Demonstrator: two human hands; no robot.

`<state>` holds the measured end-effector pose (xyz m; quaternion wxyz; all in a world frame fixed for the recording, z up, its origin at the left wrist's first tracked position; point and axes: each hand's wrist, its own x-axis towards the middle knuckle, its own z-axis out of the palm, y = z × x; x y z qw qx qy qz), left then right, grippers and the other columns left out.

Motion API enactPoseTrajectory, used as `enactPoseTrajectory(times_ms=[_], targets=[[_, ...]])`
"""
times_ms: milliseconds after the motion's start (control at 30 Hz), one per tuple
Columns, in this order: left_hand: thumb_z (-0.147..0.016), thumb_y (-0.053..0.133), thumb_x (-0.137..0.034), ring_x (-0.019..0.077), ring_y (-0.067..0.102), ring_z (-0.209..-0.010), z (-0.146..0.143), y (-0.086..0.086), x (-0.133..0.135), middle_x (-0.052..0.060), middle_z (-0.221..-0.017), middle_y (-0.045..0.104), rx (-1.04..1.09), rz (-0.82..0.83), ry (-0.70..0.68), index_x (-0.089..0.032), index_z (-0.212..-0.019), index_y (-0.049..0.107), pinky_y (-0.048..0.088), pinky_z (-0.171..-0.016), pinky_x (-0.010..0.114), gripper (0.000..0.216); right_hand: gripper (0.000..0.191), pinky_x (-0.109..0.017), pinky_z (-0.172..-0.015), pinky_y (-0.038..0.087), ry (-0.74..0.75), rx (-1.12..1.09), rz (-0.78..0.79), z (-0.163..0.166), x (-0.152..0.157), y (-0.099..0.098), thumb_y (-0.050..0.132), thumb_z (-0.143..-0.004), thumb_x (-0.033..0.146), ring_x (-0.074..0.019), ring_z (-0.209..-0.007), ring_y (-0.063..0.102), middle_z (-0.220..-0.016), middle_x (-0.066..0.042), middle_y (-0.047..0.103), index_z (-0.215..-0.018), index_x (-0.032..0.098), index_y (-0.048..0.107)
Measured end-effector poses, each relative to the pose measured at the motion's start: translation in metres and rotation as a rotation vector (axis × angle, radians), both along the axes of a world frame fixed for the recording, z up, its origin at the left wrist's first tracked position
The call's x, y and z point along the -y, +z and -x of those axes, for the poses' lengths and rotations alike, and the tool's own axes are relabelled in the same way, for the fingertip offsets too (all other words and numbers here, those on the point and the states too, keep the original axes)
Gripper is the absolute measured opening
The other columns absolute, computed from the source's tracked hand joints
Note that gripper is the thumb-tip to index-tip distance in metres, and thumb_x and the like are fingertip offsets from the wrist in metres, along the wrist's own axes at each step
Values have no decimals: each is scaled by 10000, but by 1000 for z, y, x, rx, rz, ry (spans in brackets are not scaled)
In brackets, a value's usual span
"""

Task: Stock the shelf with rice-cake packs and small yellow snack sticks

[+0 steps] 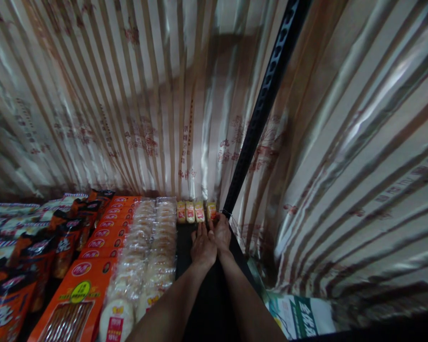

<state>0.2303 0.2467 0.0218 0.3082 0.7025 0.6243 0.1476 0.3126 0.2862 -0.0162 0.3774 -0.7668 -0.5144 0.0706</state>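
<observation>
Both my arms reach deep into a dark shelf [214, 308]. My left hand [202, 247] lies flat on the shelf with its fingers stretched forward, empty. My right hand [221, 232] rests beside it, fingers curled toward the rightmost of several small yellow snack packs [195, 211] lined up at the back. Whether it grips a pack, I cannot see. The two hands touch each other at the thumbs.
Left of my hands run rows of clear-wrapped round rice crackers [153, 247], orange boxes [103, 232] and dark orange bags [39, 256]. A black perforated shelf post [260, 109] rises on the right. Striped shiny sheeting [128, 95] hangs behind and to the right.
</observation>
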Motion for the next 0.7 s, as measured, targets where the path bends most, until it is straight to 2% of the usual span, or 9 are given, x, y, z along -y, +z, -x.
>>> enactPoseTrajectory(times_ms=[167, 333, 533, 700], targets=[[-908, 109, -290, 152, 153, -1372, -2, 2, 2, 109, -1465, 258, -30, -19, -38, -47, -1378, 278, 127, -1122, 321, 556, 323, -294, -688, 466, 83, -32, -100, -5, -4, -13, 422, -822, 309, -176, -806, 568, -993, -101, 546, -1082, 141, 516], [-913, 116, -252, 161, 172, -1368, -4, 1, 4, 108, -1449, 300, -45, -66, -85, -93, -1387, 277, 143, -1117, 355, 525, 350, -324, -733, 490, 150, -88, -196, -9, -7, -23, 428, -798, 308, -185, -808, 574, -979, -99, 564, -1082, 150, 558], [-918, 144, -237, 178, 205, -1360, -4, 6, 6, 124, -1443, 304, -64, -69, -74, -79, -1381, 292, 163, -1117, 347, 511, 411, -338, -782, 502, 262, -180, -290, -15, -10, -36, 433, -812, 328, -181, -835, 592, -1077, -121, 559, -1166, 154, 549], [-917, 185, -257, 186, 285, -1330, -5, -3, 9, 143, -1396, 384, -9, -107, 4, -30, -1318, 399, 182, -1125, 327, 507, 407, -340, -797, 500, 216, -167, -325, -15, -8, -38, 457, -794, 332, -190, -896, 586, -1082, -111, 563, -1148, 180, 588]])
